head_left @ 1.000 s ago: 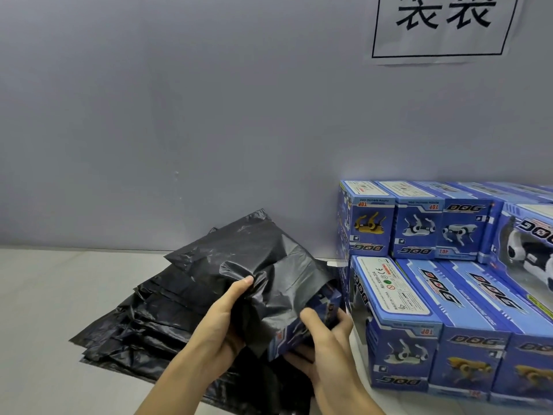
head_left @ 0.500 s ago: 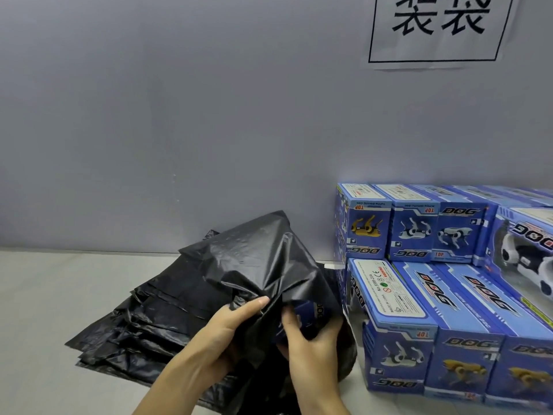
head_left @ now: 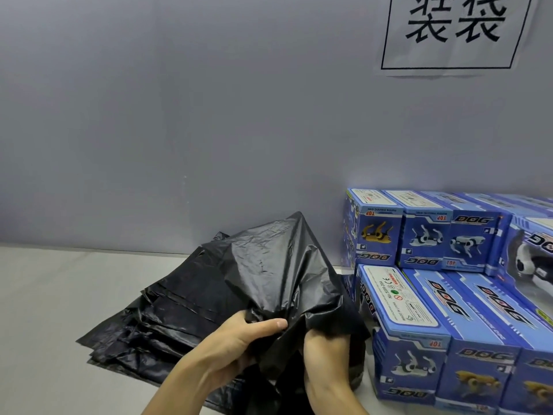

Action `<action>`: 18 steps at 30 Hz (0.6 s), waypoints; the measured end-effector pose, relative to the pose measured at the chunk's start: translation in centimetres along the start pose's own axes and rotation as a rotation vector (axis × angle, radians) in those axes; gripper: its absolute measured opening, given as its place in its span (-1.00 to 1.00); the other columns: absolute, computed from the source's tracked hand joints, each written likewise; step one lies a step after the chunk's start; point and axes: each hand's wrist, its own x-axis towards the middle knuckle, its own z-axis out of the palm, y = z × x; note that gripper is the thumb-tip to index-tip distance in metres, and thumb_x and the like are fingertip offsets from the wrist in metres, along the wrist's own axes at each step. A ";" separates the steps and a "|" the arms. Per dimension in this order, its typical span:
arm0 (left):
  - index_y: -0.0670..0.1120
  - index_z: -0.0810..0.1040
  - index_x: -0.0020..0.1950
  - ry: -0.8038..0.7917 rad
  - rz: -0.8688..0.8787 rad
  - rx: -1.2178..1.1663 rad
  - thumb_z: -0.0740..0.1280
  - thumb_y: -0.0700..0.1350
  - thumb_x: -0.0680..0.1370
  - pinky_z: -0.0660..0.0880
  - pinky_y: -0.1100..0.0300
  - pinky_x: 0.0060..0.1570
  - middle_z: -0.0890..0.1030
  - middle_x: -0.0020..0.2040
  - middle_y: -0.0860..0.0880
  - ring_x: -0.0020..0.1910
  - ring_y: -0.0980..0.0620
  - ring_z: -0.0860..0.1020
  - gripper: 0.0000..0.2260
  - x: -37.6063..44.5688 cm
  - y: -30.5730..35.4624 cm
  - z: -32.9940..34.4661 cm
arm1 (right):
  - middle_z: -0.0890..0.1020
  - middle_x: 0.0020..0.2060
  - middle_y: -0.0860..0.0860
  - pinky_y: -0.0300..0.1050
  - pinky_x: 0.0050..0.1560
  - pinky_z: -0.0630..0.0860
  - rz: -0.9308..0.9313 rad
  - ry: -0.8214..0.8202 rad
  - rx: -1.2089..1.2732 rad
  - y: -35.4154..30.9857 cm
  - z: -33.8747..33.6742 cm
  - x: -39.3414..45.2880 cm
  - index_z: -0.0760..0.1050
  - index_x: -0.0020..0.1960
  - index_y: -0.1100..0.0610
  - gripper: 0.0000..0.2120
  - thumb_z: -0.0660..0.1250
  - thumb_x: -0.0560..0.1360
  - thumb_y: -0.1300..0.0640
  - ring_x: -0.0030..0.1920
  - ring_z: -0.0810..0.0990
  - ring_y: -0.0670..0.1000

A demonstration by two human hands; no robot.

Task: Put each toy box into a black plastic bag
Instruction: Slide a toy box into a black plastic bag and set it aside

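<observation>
Left grip [head_left: 236, 348]: I see the thumb stretched over a bunched fold of the black plastic bag [head_left: 278, 283], fingers curled under it, pinching the film. Right grip [head_left: 326, 363]: fingertips buried in the bag's crumpled edge, so I cannot tell how they sit, only that the palm presses against the plastic. Bag is raised into a peaked tent above both hands; no blue shows through, so the toy box inside is hidden from me. Beneath and to the left, a fanned stack of flat black bags [head_left: 155, 324] lies on the pale surface [head_left: 45, 295]. Just right of the held bag, blue "DOG" toy boxes [head_left: 419, 324] stand in rows, packed touching, the back row against the grey wall [head_left: 179, 115]. A paper sign [head_left: 452, 34] with two black characters hangs on that wall above the boxes.
</observation>
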 end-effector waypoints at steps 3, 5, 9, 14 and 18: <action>-0.23 0.72 -0.01 0.069 0.006 -0.045 0.62 -0.05 0.34 0.59 0.11 -0.13 0.69 -0.01 -0.24 -0.06 -0.13 0.68 -0.66 0.4 -0.2 -0.1 | 0.60 0.20 0.20 0.22 0.36 0.44 0.087 -0.024 -0.056 0.7 -0.1 1.2 0.47 0.23 0.11 -0.69 0.27 0.54 0.37 0.24 0.55 0.22; -0.19 0.72 0.00 0.155 0.027 -0.095 0.56 -0.02 0.39 0.61 0.13 -0.14 0.70 0.01 -0.23 -0.03 -0.14 0.70 -0.70 0.7 -0.3 -0.4 | 0.63 0.16 0.14 0.21 0.28 0.51 0.118 -0.114 -0.100 0.6 -0.3 1.6 0.48 0.28 0.10 -0.71 0.29 0.57 0.24 0.19 0.60 0.19; -0.03 0.70 0.05 0.535 0.196 0.210 0.58 -0.03 0.37 0.60 0.07 0.04 0.72 0.00 -0.07 0.00 -0.04 0.69 -0.72 1.1 -0.5 -2.6 | 0.60 0.14 0.08 0.00 0.05 0.65 0.183 -0.336 -0.237 -0.3 -1.4 1.5 0.46 0.13 0.11 -0.85 0.27 0.58 0.24 0.10 0.64 0.06; 0.06 0.57 0.26 0.718 0.308 0.544 0.59 -0.09 0.39 0.46 0.20 0.08 0.60 0.05 0.06 0.07 0.07 0.56 -0.53 1.1 -0.1 -5.1 | 0.61 0.04 0.11 -0.12 0.07 0.64 0.154 -0.543 -0.580 -2.6 -2.8 1.1 0.44 0.05 0.17 -0.85 0.14 0.58 0.32 -0.04 0.71 0.00; 0.10 0.55 0.10 0.726 0.503 0.580 0.45 -0.26 0.49 0.48 0.20 0.00 0.57 0.03 0.03 0.05 0.09 0.56 -0.69 0.5 0.5 -5.0 | 0.62 -0.47 0.09 -0.24 -0.48 0.44 -0.054 -0.601 -0.682 -5.4 -4.3 0.5 0.65 -0.30 0.16 -0.56 0.05 0.41 0.47 -0.53 0.55 -0.01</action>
